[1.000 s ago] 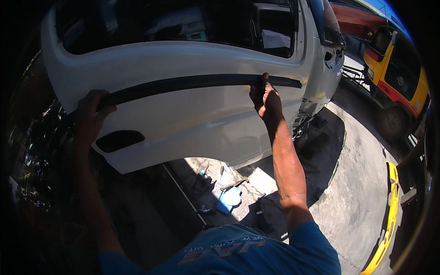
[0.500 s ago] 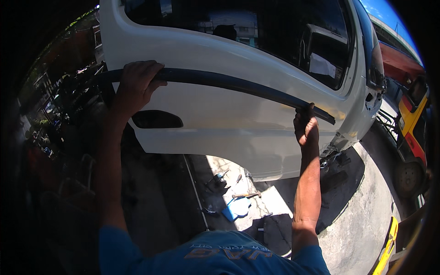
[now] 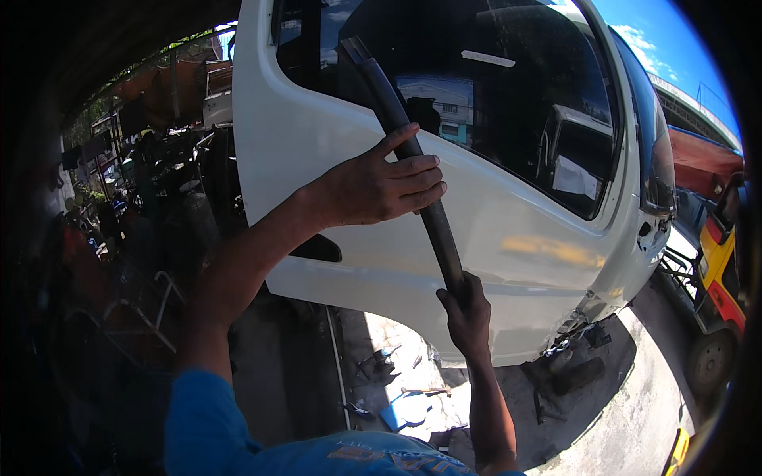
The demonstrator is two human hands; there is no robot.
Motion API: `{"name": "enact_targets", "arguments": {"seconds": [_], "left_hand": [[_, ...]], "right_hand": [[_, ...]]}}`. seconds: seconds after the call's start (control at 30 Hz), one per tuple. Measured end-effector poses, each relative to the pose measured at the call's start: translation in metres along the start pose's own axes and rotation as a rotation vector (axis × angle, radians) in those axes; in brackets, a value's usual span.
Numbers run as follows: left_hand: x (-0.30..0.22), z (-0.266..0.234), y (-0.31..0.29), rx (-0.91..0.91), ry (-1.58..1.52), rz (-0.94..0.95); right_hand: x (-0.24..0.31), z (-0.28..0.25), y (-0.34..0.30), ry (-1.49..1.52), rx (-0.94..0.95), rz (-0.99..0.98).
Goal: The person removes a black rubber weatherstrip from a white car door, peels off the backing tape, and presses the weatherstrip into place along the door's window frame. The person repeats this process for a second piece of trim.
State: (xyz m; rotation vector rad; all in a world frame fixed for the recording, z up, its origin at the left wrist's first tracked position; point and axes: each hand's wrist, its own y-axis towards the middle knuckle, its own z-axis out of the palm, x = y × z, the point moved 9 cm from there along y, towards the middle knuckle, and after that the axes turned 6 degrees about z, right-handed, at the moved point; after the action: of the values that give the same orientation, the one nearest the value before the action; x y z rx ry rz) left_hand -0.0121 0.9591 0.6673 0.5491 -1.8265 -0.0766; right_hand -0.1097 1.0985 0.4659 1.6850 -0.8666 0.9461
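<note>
A long black trim strip slants across a white vehicle door, its split upper end in front of the dark window. My left hand is closed around the strip's middle from the left, fingers lying across it. Lower down, my right hand grips the strip near its bottom end, thumb pointing up to the left. Behind my left forearm, the dark door handle recess is partly covered. Whether the strip touches the door, I cannot tell.
On the sunlit ground below the door lie a blue object, a hammer and other small tools. A yellow and red vehicle stands at the right. Dark clutter and a metal frame fill the left side.
The strip has turned from nearly level to steeply slanted. My left hand has moved right along with it, and my right hand has come lower and further left. The view has shifted.
</note>
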Motion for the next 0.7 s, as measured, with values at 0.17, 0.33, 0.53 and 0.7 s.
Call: {"name": "enact_targets", "arguments": {"seconds": [0.17,0.33,0.53,0.7], "left_hand": [[-0.025,-0.001,0.011,-0.093,-0.275,-0.290],[-0.084,0.044,-0.024,0.310,-0.809,-0.600],[-0.088,0.043,-0.019,0.207,-0.164,-0.432],[-0.032,0.038,-0.024,0.144,-0.099,-0.419]], "right_hand": [[-0.034,-0.009,0.020,0.547,-0.200,-0.013],[-0.022,0.010,0.052,1.103,-0.147,0.075],[0.014,-0.007,0.064,1.420,-0.131,0.065],[0.025,-0.018,0.074,1.318,-0.035,0.031]]}}
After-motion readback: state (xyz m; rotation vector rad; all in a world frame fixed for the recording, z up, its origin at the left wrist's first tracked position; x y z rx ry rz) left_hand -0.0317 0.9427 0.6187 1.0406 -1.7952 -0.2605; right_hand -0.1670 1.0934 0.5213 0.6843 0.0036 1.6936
